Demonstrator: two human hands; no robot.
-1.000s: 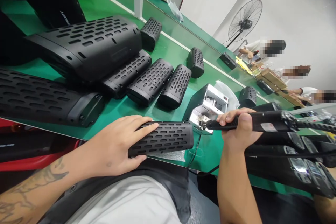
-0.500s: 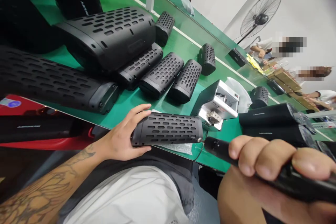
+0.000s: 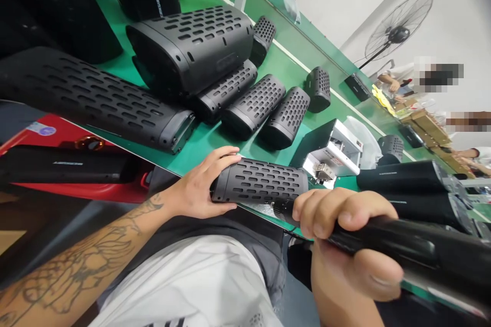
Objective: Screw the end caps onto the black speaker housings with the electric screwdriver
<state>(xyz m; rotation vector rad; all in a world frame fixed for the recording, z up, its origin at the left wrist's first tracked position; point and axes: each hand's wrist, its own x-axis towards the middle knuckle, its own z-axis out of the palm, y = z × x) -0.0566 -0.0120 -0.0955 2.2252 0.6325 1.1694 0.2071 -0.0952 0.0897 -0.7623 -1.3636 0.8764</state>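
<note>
My left hand (image 3: 203, 186) wraps around the left end of a black slotted casing (image 3: 264, 181) lying at the table's near edge. In my right hand (image 3: 345, 225) is a black electric screwdriver (image 3: 418, 248), its fingers closed round the body. The screwdriver's tip points left and lies in front of the casing's lower right part; whether it touches cannot be made out. Just behind the casing's right end stands a silver screw feeder (image 3: 332, 156). Bubble wrap (image 3: 264, 208) shows beneath the casing.
Several more slotted casings (image 3: 255, 104) stand on the green table (image 3: 172, 161) behind, a larger one (image 3: 203, 46) among them. Black smooth housings (image 3: 399, 176) lie at right. A red stool (image 3: 76, 135) holds another housing at left. People work beyond, near a fan (image 3: 399, 36).
My right hand has brought the screwdriver leftward, from the casing's right end to in front of its lower right part. My left hand keeps its hold. The whole view has shifted slightly.
</note>
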